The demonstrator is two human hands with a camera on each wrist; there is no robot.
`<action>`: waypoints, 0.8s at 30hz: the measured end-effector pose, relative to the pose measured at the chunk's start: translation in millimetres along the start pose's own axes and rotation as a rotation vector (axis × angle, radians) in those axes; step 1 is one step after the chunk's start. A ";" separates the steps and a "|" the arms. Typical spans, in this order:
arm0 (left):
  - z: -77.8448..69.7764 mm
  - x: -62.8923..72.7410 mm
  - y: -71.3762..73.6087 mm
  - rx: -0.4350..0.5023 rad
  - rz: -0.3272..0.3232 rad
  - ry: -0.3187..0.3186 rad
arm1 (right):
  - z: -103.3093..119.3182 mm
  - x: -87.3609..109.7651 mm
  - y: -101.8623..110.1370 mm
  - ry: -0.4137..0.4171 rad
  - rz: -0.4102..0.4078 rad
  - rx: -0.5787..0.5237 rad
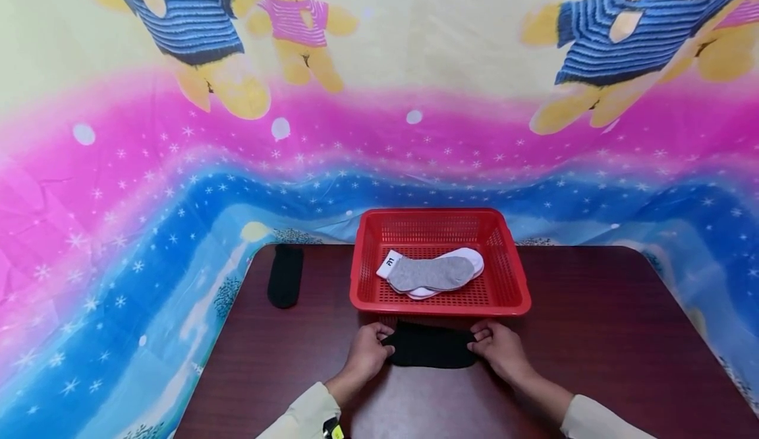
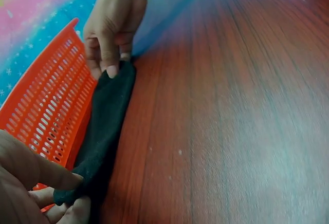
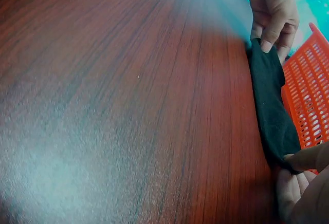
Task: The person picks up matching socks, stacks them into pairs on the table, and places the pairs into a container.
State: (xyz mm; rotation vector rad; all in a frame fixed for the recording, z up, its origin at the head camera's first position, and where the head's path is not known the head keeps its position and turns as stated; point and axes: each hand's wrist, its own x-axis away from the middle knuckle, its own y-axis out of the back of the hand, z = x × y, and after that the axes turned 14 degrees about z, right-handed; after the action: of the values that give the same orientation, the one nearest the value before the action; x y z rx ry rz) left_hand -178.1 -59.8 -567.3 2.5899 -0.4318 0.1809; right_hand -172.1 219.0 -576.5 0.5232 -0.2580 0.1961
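Note:
A black sock (image 1: 433, 345) is stretched sideways between both hands, just in front of the red basket. My left hand (image 1: 369, 352) pinches its left end between thumb and fingers. At the other end, my right hand (image 1: 503, 349) pinches the fabric the same way. In the left wrist view the dark sock (image 2: 105, 121) runs along the basket's side, close over the table. Inside the red plastic basket (image 1: 439, 308) lie a grey sock (image 1: 429, 273) with a white lettered cuff and a white sock (image 1: 472, 258) partly hidden beneath it.
Another black sock (image 1: 285, 277) lies flat near the table's far left corner. The dark reddish wooden table (image 1: 593, 333) has rounded corners at the back. Behind it hangs a colourful cloth (image 1: 379, 136) printed with bears and snowflakes.

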 end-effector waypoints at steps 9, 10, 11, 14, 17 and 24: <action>5.3 -0.2 5.2 -0.279 -0.050 -0.109 | -3.5 -0.7 1.7 0.066 -0.019 0.184; 5.6 0.2 7.5 -0.296 -0.057 -0.112 | -3.6 -0.3 2.2 0.070 -0.024 0.208; 5.7 0.6 10.4 -0.305 -0.066 -0.114 | -3.9 0.0 2.8 0.072 -0.030 0.227; 7.5 1.8 22.2 -0.324 -0.122 -0.098 | -2.5 3.5 6.0 0.083 -0.037 0.259; 11.7 2.7 38.9 -0.359 -0.208 -0.052 | 3.9 13.0 12.0 0.083 -0.011 0.262; 29.9 3.8 86.3 -0.520 -0.359 0.025 | 31.3 40.7 32.9 0.219 0.013 0.346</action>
State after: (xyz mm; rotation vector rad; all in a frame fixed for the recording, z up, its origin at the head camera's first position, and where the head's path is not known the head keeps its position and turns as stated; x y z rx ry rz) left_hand -202.2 -146.8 -552.7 2.1018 0.0076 -0.0249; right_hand -147.7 235.6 -523.1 0.8361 -0.0116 0.3114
